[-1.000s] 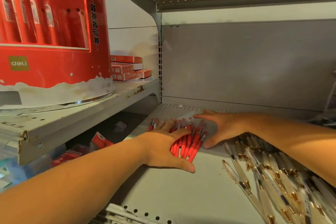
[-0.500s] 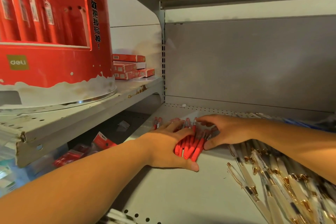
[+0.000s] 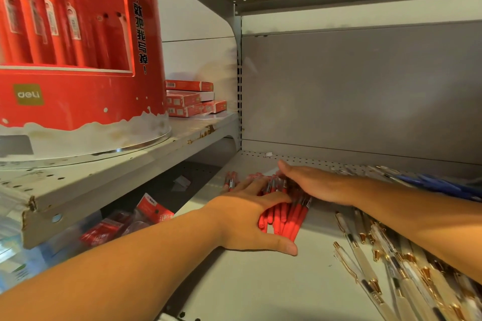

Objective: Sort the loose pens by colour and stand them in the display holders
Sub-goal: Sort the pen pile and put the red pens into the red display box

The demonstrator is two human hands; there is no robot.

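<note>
1. My left hand (image 3: 247,219) lies flat and spread over the red pens (image 3: 287,219), thumb stretched along their near ends; it clasps nothing yet
2. My right hand (image 3: 310,182) is open too, palm pressed against the far right side of the same heap, herding it leftward
3. The red pens lie bunched on the shelf (image 3: 234,281) between my hands; the white and gold pens (image 3: 378,263) are spread to the right, and blue pens (image 3: 438,184) lie far right
4. To gather well, I should squeeze both palms together evenly, keep the barrels parallel, and scoop in the two strays (image 3: 230,181) at the far left before lifting
5. The red display holder (image 3: 78,96) stands on the upper shelf to the left
</note>
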